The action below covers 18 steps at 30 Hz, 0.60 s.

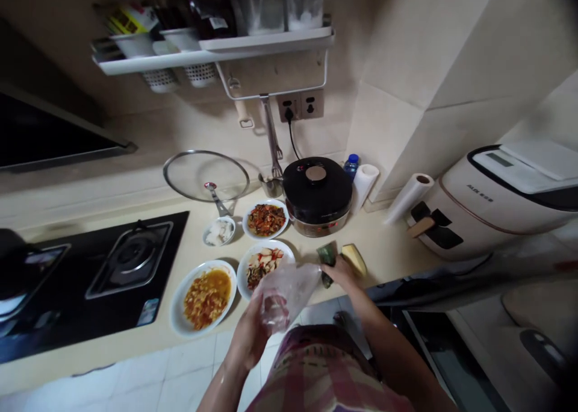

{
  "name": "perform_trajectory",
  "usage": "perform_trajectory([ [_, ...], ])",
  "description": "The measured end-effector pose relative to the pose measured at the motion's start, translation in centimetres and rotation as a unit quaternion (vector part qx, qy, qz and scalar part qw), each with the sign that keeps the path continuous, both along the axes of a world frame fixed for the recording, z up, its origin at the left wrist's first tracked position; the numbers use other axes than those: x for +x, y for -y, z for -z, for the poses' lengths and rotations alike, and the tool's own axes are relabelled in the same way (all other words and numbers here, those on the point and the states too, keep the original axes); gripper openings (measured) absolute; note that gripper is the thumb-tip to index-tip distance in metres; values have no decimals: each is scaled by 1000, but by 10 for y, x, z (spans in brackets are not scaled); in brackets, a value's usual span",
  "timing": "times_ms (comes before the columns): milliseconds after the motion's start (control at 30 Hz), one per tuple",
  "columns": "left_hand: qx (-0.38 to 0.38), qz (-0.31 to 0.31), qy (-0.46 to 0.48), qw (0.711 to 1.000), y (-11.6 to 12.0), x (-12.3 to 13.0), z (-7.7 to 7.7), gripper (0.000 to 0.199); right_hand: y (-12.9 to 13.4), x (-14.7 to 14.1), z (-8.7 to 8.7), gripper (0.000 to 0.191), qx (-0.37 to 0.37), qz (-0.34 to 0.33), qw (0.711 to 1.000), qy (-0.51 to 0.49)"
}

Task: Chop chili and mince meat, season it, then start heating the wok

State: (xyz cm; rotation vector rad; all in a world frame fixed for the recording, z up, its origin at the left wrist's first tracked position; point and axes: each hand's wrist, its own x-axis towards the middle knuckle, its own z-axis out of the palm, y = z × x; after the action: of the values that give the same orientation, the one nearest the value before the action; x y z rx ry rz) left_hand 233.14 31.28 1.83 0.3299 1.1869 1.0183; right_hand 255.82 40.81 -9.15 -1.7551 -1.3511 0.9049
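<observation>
My left hand (253, 330) is closed round a clear plastic bag (291, 288), which stretches across toward my other hand. My right hand (339, 272) reaches to the counter, fingers together at the bag's far corner and against a dark green piece (327, 255); exactly what they grip is hard to see. Just right of that hand lies a pale yellow cut piece (354, 259). Beside the bag on the left is a white bowl of sliced food (265, 261), partly covered by it.
Nearby stand a bowl of saucy food (207, 299), a plate of reddish food (265, 220), a small bowl of white food (219, 232), a glass lid (206, 176) and a black-lidded cooker (317, 189). A black stove (103, 279) fills the left; a rice bin (487, 207) stands right.
</observation>
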Motion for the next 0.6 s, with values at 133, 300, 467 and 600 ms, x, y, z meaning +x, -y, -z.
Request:
perform_trajectory([
  [133,-15,24,-13,1000,-28,24,4,53,37,38,-21,37,-17,-61,983,-169],
  [300,-10,155,-60,986,-49,65,4,69,69,43,-62,52,12,-258,928,-270],
  [467,129,278,-335,891,-60,76,-13,71,66,43,-59,55,-7,-328,925,-190],
  [600,291,337,-487,751,-60,89,-21,53,61,52,-36,39,-28,-282,951,-126],
])
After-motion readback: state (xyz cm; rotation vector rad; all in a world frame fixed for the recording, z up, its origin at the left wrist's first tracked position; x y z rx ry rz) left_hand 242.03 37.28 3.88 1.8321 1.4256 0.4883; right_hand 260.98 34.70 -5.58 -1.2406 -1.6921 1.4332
